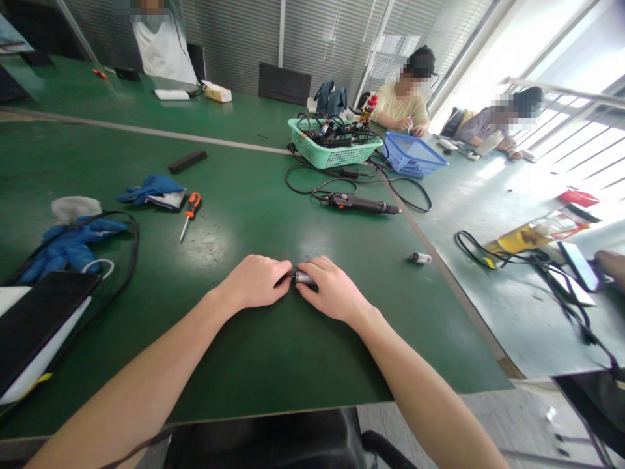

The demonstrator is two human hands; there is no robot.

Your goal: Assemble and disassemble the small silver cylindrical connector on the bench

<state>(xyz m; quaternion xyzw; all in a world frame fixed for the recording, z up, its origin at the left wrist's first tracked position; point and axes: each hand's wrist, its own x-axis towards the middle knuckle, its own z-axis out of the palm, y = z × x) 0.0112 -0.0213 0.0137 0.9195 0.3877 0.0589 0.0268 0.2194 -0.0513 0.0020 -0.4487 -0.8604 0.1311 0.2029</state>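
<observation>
Here, I have the right hand (334, 286) grasping a silver cylinder (303, 278), its long axis pointing sideways toward the left hand (256, 280), whose grip I can't tell.

I see a deep green table (254, 371), with a silver cylinder (303, 278) toward its near edge and a black-faced device (46, 319) farther left along it. Past those, a screwdriver (193, 204) shows orange and black. Over by the far edge, a mint-green basket (336, 157), patterned with small holes, neighbours a blue basket (415, 161).
</observation>
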